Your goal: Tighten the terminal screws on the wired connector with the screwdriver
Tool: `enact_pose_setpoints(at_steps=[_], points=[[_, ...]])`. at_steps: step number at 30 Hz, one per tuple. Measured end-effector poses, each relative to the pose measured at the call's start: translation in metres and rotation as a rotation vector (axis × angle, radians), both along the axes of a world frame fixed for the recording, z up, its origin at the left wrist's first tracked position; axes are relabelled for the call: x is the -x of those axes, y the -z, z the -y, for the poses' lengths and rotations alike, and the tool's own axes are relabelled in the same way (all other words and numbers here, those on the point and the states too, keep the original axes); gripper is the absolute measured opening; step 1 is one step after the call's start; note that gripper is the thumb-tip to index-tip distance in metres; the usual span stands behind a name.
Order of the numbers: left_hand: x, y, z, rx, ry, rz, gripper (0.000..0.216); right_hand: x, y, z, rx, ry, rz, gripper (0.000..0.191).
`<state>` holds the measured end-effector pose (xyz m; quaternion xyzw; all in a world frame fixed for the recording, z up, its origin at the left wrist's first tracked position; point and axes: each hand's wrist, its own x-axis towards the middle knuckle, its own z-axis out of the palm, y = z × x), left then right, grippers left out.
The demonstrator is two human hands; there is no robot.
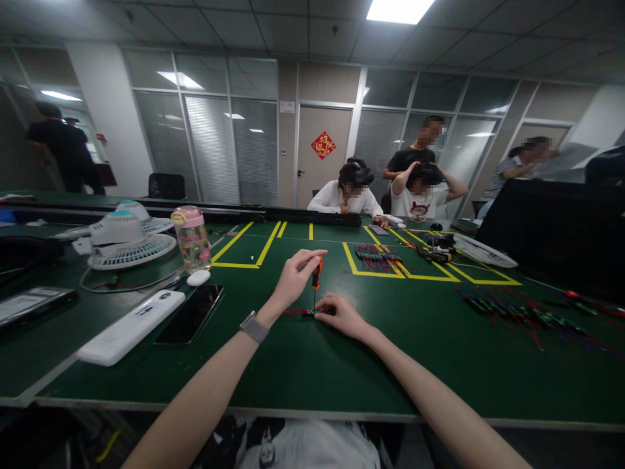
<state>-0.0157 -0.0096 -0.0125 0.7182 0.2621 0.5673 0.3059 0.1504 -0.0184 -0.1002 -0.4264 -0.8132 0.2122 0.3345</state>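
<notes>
My left hand [295, 277] is closed round the orange and black handle of a small screwdriver [316, 273], held upright with its thin shaft pointing down at the green table [312, 371]. My right hand [338, 314] lies just to the right of the tip, its fingers pinched on a small dark part with red wires [295, 312] trailing left on the table. A grey watch sits on my left wrist.
At left lie a black phone [189, 314], a white power bank [131, 326], a pink bottle [192, 239] and white fans [127, 242]. Bundles of coloured wires [377, 256] lie inside yellow tape boxes and at right [527, 314]. Several people sit and stand beyond the far edge.
</notes>
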Motion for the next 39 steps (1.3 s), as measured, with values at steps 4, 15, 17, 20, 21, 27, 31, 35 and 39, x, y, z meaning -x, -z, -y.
enact_pose_setpoints(at_steps=[4, 15, 17, 20, 21, 27, 31, 35, 39], points=[[-0.0004, 0.0014, -0.0003, -0.002, 0.043, 0.013, 0.028, 0.0008, -0.0010, 0.0007, 0.005, 0.000, -0.005, 0.012], [-0.0013, 0.0014, 0.0032, -0.033, 0.064, -0.073, 0.032, 0.0022, -0.0033, 0.0021, -0.002, 0.008, 0.010, 0.014], [-0.0018, 0.0024, 0.0024, 0.014, 0.091, -0.054, 0.031, 0.0019, -0.0034, 0.0022, 0.000, 0.007, 0.008, 0.013], [-0.0008, 0.0038, 0.0007, -0.039, -0.024, -0.047, 0.024, 0.0013, -0.0026, 0.0019, 0.005, 0.004, -0.002, 0.013], [-0.0003, 0.0037, 0.0003, -0.051, -0.049, -0.052, 0.024, 0.0011, -0.0022, 0.0017, 0.006, 0.002, -0.005, 0.012], [-0.0003, -0.0002, 0.0009, 0.070, 0.125, -0.036, 0.035, 0.0007, -0.0002, 0.0006, 0.003, -0.003, -0.010, 0.012], [-0.0016, 0.0026, 0.0005, 0.033, 0.041, -0.013, 0.029, 0.0011, -0.0010, 0.0010, 0.003, 0.006, 0.004, 0.013], [-0.0002, 0.0047, -0.0009, -0.056, -0.072, -0.040, 0.025, 0.0013, -0.0012, 0.0009, 0.012, 0.004, 0.003, 0.013], [0.0000, 0.0023, -0.0010, 0.032, 0.065, -0.023, 0.034, 0.0007, 0.0007, -0.0004, 0.000, -0.010, -0.006, 0.012]])
